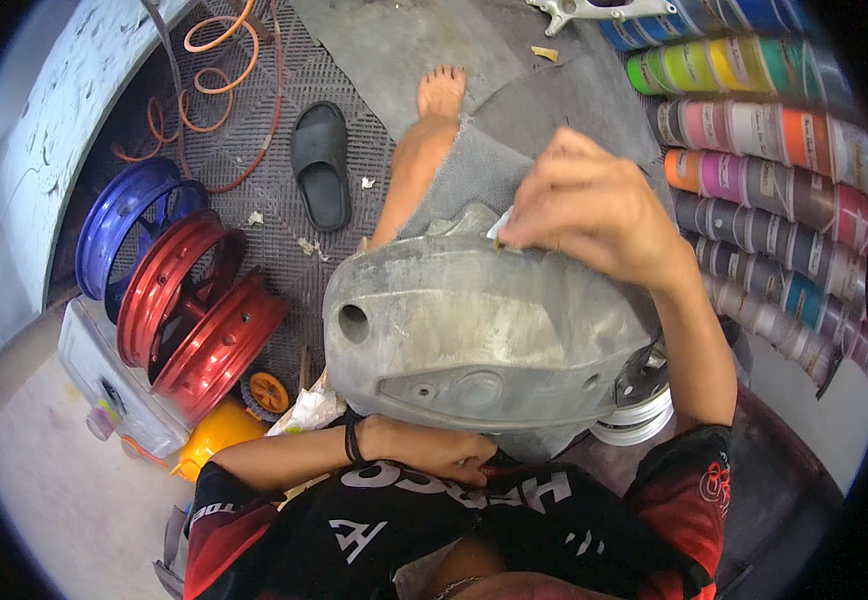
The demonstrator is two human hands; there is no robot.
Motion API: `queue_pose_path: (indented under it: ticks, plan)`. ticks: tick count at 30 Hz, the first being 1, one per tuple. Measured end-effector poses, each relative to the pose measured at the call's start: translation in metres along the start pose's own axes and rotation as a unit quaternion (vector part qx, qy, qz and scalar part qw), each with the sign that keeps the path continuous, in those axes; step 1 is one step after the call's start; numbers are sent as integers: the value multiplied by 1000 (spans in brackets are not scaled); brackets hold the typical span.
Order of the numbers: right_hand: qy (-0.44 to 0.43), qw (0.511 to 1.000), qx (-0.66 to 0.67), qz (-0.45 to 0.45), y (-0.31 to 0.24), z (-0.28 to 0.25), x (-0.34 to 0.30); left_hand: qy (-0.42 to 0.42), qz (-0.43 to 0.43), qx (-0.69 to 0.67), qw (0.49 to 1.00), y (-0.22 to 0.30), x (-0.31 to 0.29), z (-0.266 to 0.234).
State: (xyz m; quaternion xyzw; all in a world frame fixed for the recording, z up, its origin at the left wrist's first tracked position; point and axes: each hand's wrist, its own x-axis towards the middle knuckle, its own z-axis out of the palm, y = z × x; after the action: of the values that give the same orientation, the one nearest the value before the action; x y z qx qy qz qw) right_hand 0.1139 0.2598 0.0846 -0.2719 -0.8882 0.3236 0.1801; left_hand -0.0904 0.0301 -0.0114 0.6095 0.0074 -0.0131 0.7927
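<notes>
A large bare-metal grey casing (474, 330), probably a scooter's engine cover, lies across my lap. It has a round hole at its left end and a recessed oval panel along its near side. My right hand (584, 205), slightly blurred by motion, pinches a small whitish folded piece (499, 226) against the casing's far edge. Whether that piece is sandpaper or cloth I cannot tell. Against my belly, my left hand (429, 450) is closed beside the casing's near edge, its fingers curled; what they hold, if anything, is hidden. Grey cloth (474, 172) covers part of my leg beyond the casing.
Blue (134, 225) and red wheel rims (179, 290) stand at left, near an orange rounded object (219, 438). A black slipper (321, 165) and coiled orange hose (219, 85) lie on the mat. Colored cans (754, 130) line the right. A silver wheel part (637, 415) sits by the casing.
</notes>
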Motion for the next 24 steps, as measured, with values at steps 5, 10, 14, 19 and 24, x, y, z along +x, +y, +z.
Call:
queue_pose_path:
  ticks: [5,10,14,19,24]
  plan:
    - [-11,1000,5,19,2,-1,-5,8,-8,51,999,8,-1,-6]
    - [29,999,9,30,0,-5,-11,24,28,-29,999,-4,1,3]
    - [25,998,21,62,4,5,-16,21,30,-36,999,2,-2,-2]
    - [41,998,27,38,-6,13,-15,18,36,-72,997,-6,1,6]
    - [45,998,-7,51,-8,5,-17,-10,-4,-30,999,7,-1,-6]
